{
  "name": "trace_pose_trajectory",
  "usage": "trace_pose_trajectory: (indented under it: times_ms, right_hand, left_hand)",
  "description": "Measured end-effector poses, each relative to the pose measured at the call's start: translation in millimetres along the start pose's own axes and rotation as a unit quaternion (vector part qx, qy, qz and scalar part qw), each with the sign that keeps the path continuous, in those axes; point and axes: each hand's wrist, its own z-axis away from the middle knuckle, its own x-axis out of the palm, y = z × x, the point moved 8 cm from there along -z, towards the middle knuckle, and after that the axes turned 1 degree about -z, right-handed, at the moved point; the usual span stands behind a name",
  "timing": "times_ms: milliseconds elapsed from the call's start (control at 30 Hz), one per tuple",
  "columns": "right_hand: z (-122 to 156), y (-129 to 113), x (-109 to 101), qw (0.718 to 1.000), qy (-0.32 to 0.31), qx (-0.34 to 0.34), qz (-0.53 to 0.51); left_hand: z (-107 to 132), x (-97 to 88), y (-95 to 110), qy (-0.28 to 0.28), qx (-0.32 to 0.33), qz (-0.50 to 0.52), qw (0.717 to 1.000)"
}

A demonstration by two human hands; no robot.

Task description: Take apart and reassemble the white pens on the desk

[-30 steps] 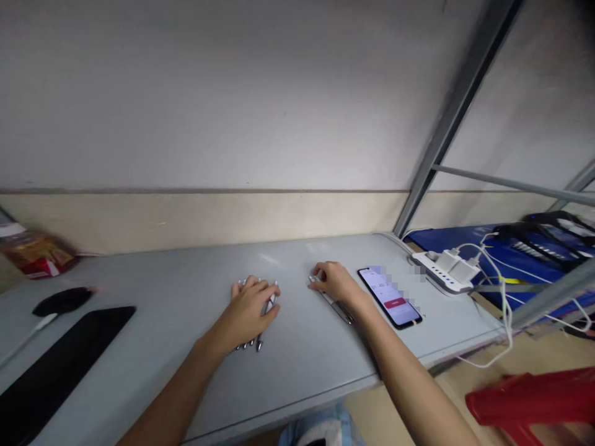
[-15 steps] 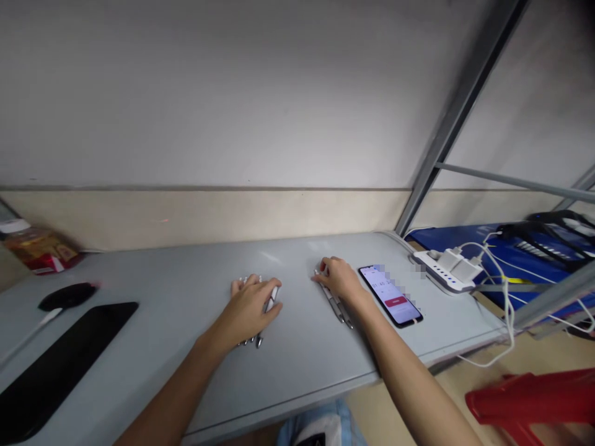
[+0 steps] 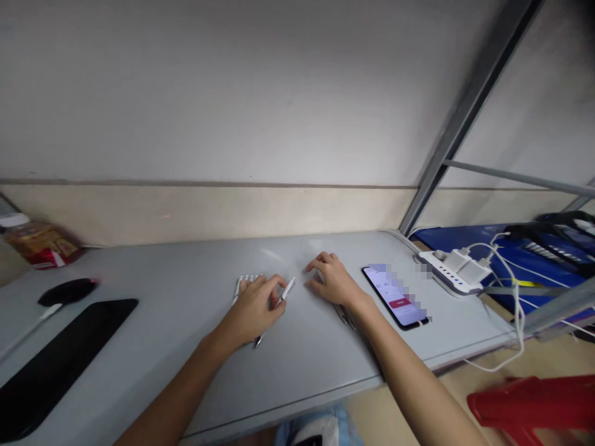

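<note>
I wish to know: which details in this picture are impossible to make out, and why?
Head view:
White-topped pens: count, middles; hidden by left hand.
Silver-tipped pens: upper lengths; hidden by right hand.
Phone: screen's right side; pixelated.
Jar: label text; blurred.

Two hands (image 3: pixel 255 310) (plus one phone (image 3: pixel 395 302))
</note>
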Motion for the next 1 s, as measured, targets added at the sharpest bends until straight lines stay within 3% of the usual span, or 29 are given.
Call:
trace_pose_trajectory:
  times_ms: [133, 367, 1000]
  right_hand:
    - [1, 15, -6, 0.998, 0.010, 0.069, 0.007]
    - [2, 42, 6, 0.988, -0.047, 0.145, -0.010]
    - [4, 42, -2, 0.983, -0.050, 0.174, 0.014]
  left_hand:
    - [-2, -14.2, -5, 0.046, -0.026, 0.087, 0.995]
    - [-4, -27.9, -18, 0.094, -0.071, 0.153, 0.981]
    - [-3, -17.4, -18, 0.058, -0.054, 0.111, 0.991]
